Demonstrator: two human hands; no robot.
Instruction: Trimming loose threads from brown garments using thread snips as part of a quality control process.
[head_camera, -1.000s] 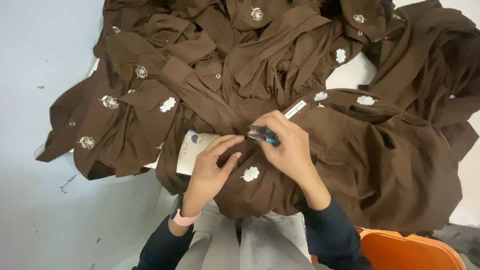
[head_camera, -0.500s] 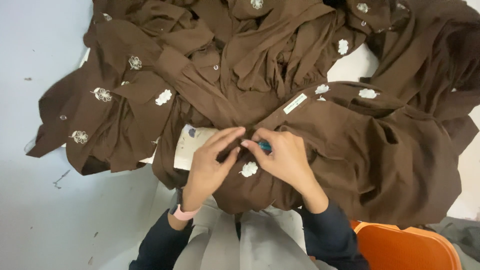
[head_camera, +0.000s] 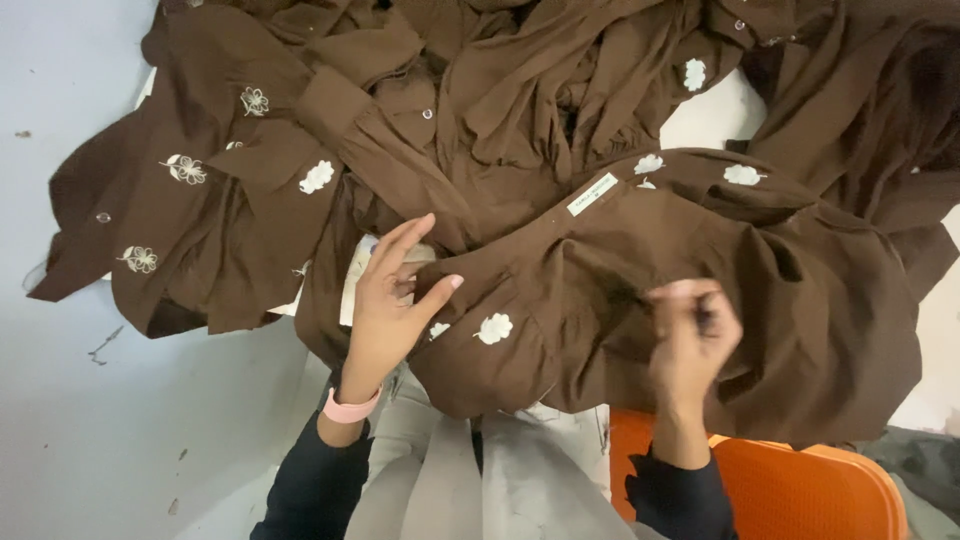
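A pale grey bench (head_camera: 120, 420) carries a heap of brown garments (head_camera: 520, 110) with small white embroidered flowers; an orange chair (head_camera: 800, 490) shows at the near right. The nearest garment (head_camera: 640, 280) lies across the person's lap, a white label (head_camera: 592, 193) at its far edge. The left hand (head_camera: 392, 305) rests on its left fold, fingers (head_camera: 400, 245) spread and released, thumb by a flower (head_camera: 493, 328). The right hand (head_camera: 692, 335) is blurred and bunched into the cloth on the right; it seems clenched on a fold, but I cannot tell whether it holds anything else. To handle the cloth well, I judge the left hand should press the fold flat while the right draws the fabric taut, keeping the flower in view. No containers are in sight; a pale sheet (head_camera: 355, 280) peeks from under the cloth beside the left hand.
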